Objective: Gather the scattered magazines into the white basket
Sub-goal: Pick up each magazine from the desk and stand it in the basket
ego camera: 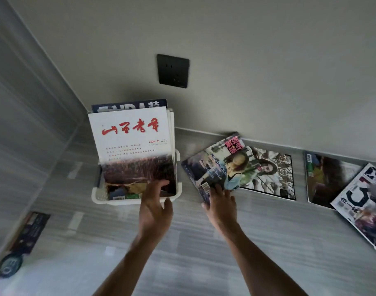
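Observation:
The white basket (97, 194) stands on the floor in the corner against the wall. Magazines stand upright in it; the front one is white with red brush characters (129, 133), and a dark blue one (129, 104) shows behind. My left hand (156, 205) rests on the lower right edge of the white magazine at the basket's rim. To the right, my right hand (222, 205) grips the near corner of a colourful magazine (217, 165) showing a woman, lifting it tilted off the floor. Under it lies a black-framed magazine (272, 176).
Two more magazines lie at the far right, a dark one (325, 178) and a white one with black letters (362, 201). Another dark magazine (31, 231) and a round object (9, 264) lie at the left wall. A black wall socket (173, 70) sits above the basket.

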